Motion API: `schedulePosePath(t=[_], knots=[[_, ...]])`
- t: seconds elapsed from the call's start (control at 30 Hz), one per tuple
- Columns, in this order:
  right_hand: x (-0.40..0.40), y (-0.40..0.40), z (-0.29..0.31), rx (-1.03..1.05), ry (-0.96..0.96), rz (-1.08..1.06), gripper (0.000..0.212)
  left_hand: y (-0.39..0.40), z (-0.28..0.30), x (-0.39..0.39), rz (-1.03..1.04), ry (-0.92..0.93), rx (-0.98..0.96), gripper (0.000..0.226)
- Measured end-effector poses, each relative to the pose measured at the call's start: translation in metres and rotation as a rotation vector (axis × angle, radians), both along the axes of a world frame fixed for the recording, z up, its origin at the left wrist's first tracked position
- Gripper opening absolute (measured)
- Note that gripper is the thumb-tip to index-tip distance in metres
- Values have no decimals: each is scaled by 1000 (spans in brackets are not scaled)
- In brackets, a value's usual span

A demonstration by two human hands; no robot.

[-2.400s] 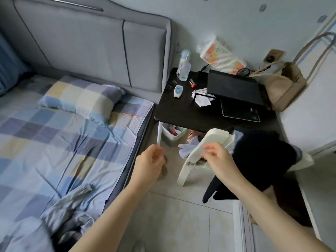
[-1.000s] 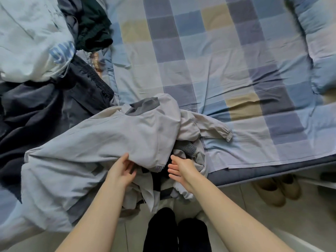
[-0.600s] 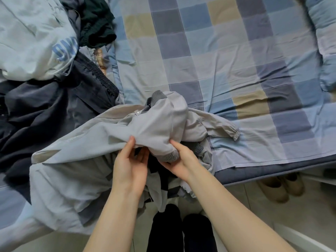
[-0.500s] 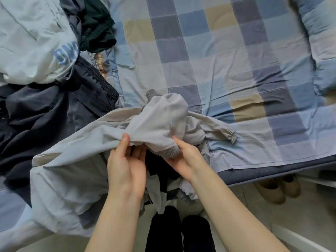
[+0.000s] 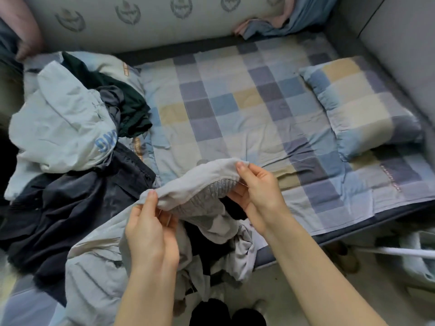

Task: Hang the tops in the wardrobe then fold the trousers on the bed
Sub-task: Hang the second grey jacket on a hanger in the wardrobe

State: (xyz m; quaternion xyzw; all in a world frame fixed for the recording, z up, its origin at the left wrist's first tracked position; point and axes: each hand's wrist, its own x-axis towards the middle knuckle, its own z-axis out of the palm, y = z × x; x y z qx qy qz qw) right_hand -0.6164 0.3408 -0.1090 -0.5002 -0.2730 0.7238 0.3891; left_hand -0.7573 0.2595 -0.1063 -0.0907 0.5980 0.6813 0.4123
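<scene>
Near the frame centre, at the bed's front edge, the left hand (image 5: 150, 228) pinches a fold of a light grey jacket (image 5: 98, 267) between thumb and curled fingers, thumb on top of the cloth. Right hand (image 5: 255, 192), at about 2 o'clock from the left one and just beside it, pinches the same raised fold at its other end, thumb tip on the upper edge, fingers curled beneath. Between the two hands the fabric arches up, and a ribbed grey cuff or hem band (image 5: 211, 191) shows under the arch, touching the right hand's fingers. Remainder of the jacket hangs crumpled from the hands toward 6 and 7 o'clock, partly over the mattress edge, with dark cloth showing inside its folds. At 9 o'clock from the hands, touching the jacket, lies a dark navy garment (image 5: 58, 208) spread on the bed. Beyond it, at 10 to 11 o'clock, a pale top with blue lettering (image 5: 66, 123) is heaped, with a dark green garment (image 5: 131, 109) against its far side. Checked bed sheet (image 5: 235, 109) is exposed from 12 to 3 o'clock; a matching checked pillow (image 5: 362, 107) rests at 2 o'clock, well apart from the hands. Shoes (image 5: 346, 255) sit on the floor under the bed edge at 4 o'clock.
</scene>
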Motion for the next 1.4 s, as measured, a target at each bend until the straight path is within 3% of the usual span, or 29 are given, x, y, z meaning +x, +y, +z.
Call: schedulePosePath(t=[0.2, 0.4, 0.5, 0.73, 0.8, 0.93, 1.1, 1.27, 1.4], knots=[[11, 3, 89, 206, 38, -64, 20, -1, 75, -1, -46, 243, 131, 14], [44, -13, 152, 379, -48, -172, 21, -4, 137, 16, -120, 457, 332, 52], [64, -20, 170, 417, -88, -194, 21, 3, 152, 24, -225, 526, 348, 29], [107, -33, 184, 393, -52, -290, 20, 16, 182, 49, -486, 574, 473, 13], [117, -38, 186, 482, -90, -181, 16, 22, 194, 57, -581, 529, 518, 7], [116, -60, 168, 481, -283, 53, 40, 35, 217, 88, -719, 556, 589, 7], [130, -73, 170, 506, -492, -235, 6, 51, 230, 112, -827, 574, 630, 18], [189, -74, 224, 648, -609, -465, 14, 64, 223, 128, -1261, 640, 547, 44], [226, -87, 261, 659, -504, -539, 17, 61, 189, 162, -1640, 910, 322, 69]])
